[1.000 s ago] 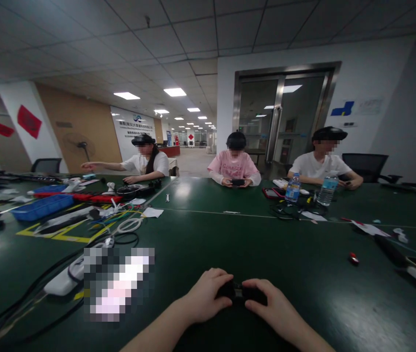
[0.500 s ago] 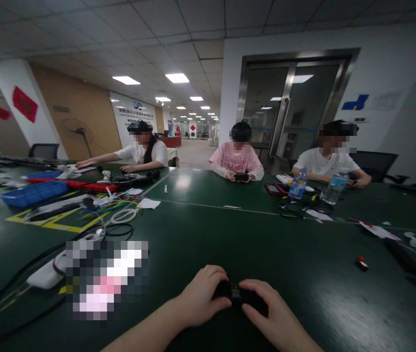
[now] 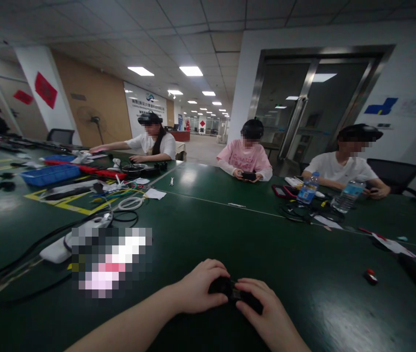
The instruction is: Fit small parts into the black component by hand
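"So, where are the two hands?"

"Close together at the near side of the green desk (image 3: 189, 234), the left hand (image 3: 201, 289) at one end of a small black device (image 3: 235, 293) and the right hand (image 3: 262, 309) at the other."

"How does the grip look?"

"Clamped on the device from both sides, fingers curled over the far edge and thumbs along the near one. Only a strip in its middle and some dark casing show between them."

"Can you say what it is?"

"Possibly some sort of controller, but it is dark and mostly covered, so I can't be sure, nor whether it touches the desk."

"What lies around it?"

"To the left, a white power strip (image 3: 54, 250), with a blue plastic tray (image 3: 51, 177) farther off. To the right, a small red-and-black object (image 3: 370, 277). Beyond that, near the far side, a bottle with a blue label (image 3: 307, 191) and a clear bottle (image 3: 347, 199)."

"Anyone across the desk?"

"Yes: a person in a pink shirt (image 3: 245, 159) faces this way, both hands around a dark object (image 3: 249, 176). Two people in white shirts sit well apart, one to either side."
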Tool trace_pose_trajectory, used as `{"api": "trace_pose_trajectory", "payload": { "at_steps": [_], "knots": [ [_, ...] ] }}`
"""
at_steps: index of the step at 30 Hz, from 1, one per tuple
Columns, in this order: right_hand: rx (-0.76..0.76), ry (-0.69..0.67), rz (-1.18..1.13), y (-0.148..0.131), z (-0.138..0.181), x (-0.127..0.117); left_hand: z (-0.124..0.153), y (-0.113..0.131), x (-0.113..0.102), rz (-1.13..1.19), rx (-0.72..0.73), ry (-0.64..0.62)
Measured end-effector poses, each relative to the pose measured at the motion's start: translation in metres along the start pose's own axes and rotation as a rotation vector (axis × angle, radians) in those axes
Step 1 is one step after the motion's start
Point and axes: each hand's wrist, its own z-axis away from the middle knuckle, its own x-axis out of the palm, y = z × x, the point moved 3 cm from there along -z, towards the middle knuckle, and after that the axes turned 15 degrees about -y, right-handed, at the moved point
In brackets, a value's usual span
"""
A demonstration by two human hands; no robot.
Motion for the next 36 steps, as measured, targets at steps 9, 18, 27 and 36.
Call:
{"api": "trace_pose_trajectory", "payload": {
  "at_steps": [9,18,27,36],
  "knots": [
    [0.016,-0.014,0.055,-0.004,0.000,-0.001,0.000,0.004,0.000,-0.027,0.005,0.017],
    [0.009,0.005,0.091,-0.011,0.002,-0.001,-0.002,0.001,0.004,-0.066,-0.013,0.027],
    [0.021,0.004,0.084,-0.011,0.003,0.000,-0.001,0.000,0.003,-0.051,-0.030,0.005],
    [-0.001,0.016,0.075,-0.013,0.003,-0.001,0.000,-0.003,0.004,-0.043,-0.021,0.011]
  ]
}}
